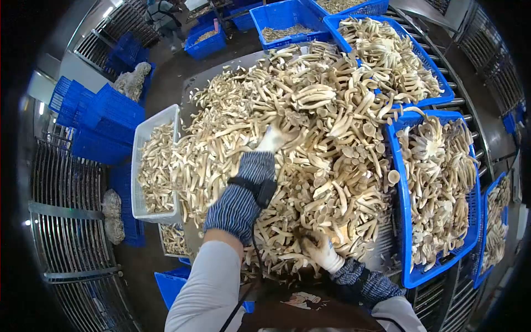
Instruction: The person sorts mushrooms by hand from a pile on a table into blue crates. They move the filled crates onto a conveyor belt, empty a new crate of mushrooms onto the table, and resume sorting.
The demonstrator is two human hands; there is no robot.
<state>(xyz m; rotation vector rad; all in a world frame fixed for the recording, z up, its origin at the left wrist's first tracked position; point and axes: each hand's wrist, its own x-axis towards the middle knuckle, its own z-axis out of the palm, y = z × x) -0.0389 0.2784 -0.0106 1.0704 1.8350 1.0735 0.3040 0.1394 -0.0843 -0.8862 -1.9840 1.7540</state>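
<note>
A wide heap of long-stemmed mushrooms with pale stems and brown-grey caps covers the metal table. My left hand, in a white glove, reaches far into the middle of the heap; its fingers are blurred and partly hidden among the stems. Nearer to my body, my right hand lies low on the heap's front edge. The fingers of its white glove look dark at the tips and curl down into the mushrooms. What they grip, I cannot tell. Just beyond the left hand lies a thick bunch of mushrooms.
A white crate of small mushroom pieces stands left of the heap. Blue crates filled with mushroom clusters line the roller conveyor at right. Stacked blue crates stand at far left. Another person is in the background.
</note>
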